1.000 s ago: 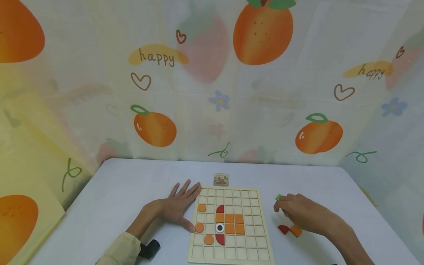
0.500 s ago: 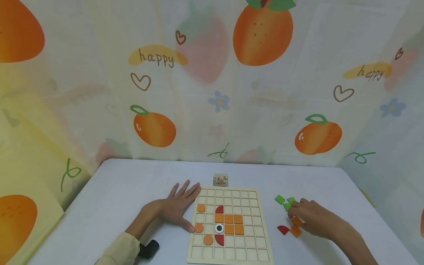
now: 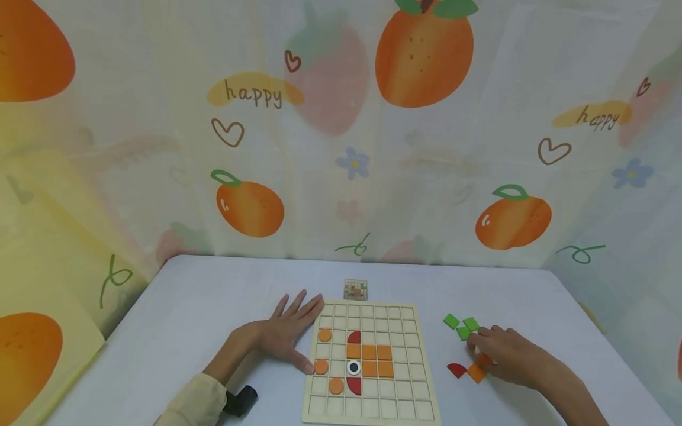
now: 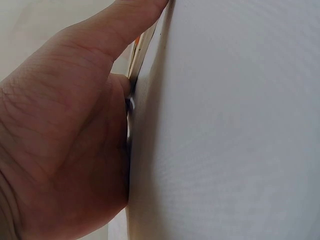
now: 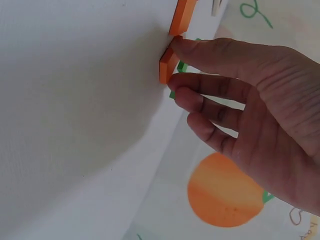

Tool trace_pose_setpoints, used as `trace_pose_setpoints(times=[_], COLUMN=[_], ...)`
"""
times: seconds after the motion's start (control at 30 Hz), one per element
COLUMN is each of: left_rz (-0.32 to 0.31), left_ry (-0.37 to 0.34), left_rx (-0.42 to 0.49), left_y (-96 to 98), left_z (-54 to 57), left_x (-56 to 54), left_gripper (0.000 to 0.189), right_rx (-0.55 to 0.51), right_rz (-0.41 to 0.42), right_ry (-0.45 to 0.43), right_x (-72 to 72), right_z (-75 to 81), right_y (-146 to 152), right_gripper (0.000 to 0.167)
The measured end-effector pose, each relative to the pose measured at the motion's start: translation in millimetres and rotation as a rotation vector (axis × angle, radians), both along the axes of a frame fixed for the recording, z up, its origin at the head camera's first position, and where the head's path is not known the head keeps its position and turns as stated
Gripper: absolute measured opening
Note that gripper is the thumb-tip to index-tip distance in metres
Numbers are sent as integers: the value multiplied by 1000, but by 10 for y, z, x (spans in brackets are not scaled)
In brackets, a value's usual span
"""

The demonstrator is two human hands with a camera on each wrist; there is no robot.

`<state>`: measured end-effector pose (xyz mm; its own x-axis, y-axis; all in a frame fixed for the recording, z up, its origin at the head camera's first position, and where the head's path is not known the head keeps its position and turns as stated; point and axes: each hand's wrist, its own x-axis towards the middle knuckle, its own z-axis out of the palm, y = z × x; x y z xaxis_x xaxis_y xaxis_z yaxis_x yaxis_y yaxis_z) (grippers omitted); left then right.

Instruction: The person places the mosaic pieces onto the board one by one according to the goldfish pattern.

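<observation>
Cream grid board (image 3: 373, 324), part filled, lower centre of the head view, on a white desk (image 3: 213, 287).
Contents, one piece per compartment: five orange squares (image 3: 369, 352) mid-board; one white eye disc (image 3: 354, 367) left of their lower row; two red quarter-rounds (image 3: 354, 386), one above the squares' left end, one below the eye; three orange discs (image 3: 336, 386) towards the left edge. Loose, lower right of frame: three green tiles (image 3: 463, 333) visible, one red piece (image 3: 456, 370), one orange tile (image 3: 476, 373). Right hand (image 3: 503, 352): grip pinching a second orange tile (image 5: 169, 65) between thumb and fingertip. Left hand (image 3: 290, 331): grip relaxed, fingers spread, touching the board's left edge.
</observation>
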<state>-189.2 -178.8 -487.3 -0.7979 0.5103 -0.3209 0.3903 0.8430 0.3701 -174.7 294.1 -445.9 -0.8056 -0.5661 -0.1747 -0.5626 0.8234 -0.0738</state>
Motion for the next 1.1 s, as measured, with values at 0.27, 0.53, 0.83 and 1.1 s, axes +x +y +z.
trace_pose_setpoints(times=[0.27,0.53,0.83,1.1], left_rz=[2,-12,-23,-7], left_ry=[-4,4,-15,4], left_rx=[1,5,57,1], left_y=[4,9,-29,-8], left_z=[8,13,-15,-24], left_x=[2,7,13,10], left_gripper=[133,133,138,135], right_rx=[-25,-46,-106,-144], right_rz=[43,100,124,181], right_ry=[17,101,140,189], right_x=[0,38,138,241], right_z=[-10,27,212,340], right_y=[67,71,-200,-414], right_gripper=[30,33,30,29])
